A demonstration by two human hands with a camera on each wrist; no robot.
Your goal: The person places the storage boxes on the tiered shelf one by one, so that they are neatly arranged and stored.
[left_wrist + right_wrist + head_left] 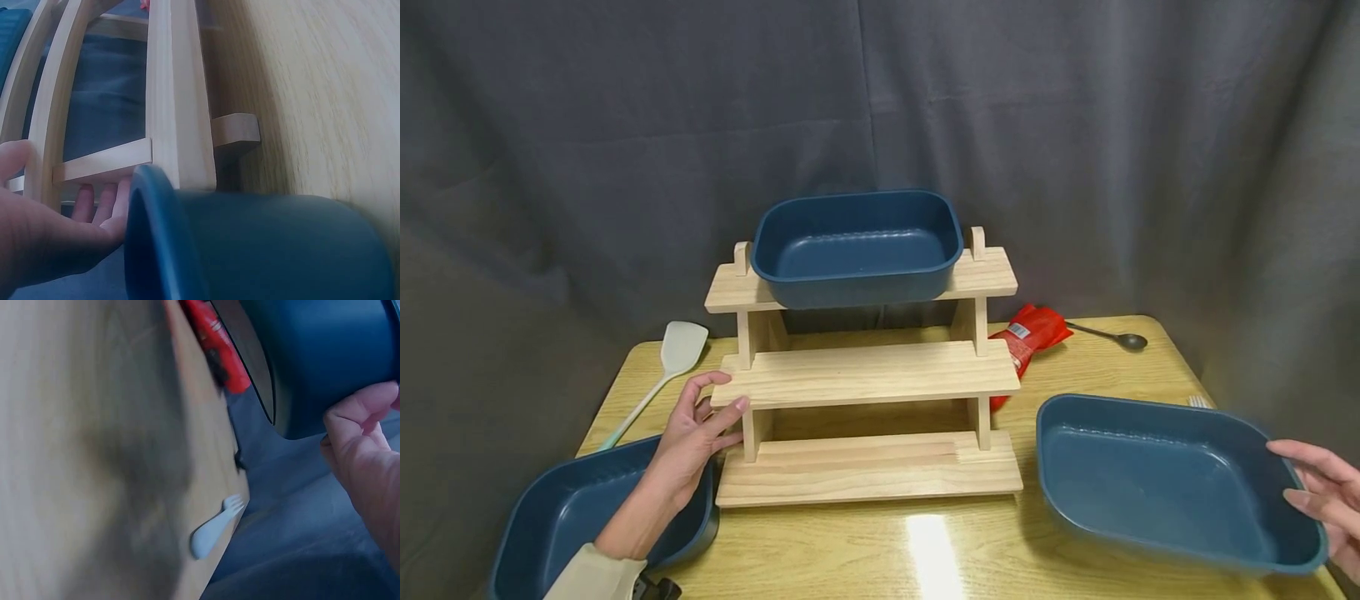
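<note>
My left hand [688, 442] grips the left end of the middle shelf on a three-tier wooden display stand [865, 375], thumb in front and fingers at the side upright. The left wrist view shows the same hand [59, 231] at the stand's end, beside a blue bin [281, 244]. At the far right, my right hand [1326, 504] pinches the end rim of another blue bin [1150, 487], which casts a shadow on the table. In the right wrist view, fingers [359, 409] press against that bin's outer wall [331, 356]. A third blue bin [857, 287] sits on the top shelf.
A white spatula [681, 348] lies behind the left bin [523, 525]. Behind the stand's right side are a red packet [1037, 329] and a dark spoon [1129, 342]. A pale fork [215, 531] lies near the table's right edge. Dark curtains [880, 100] hang behind.
</note>
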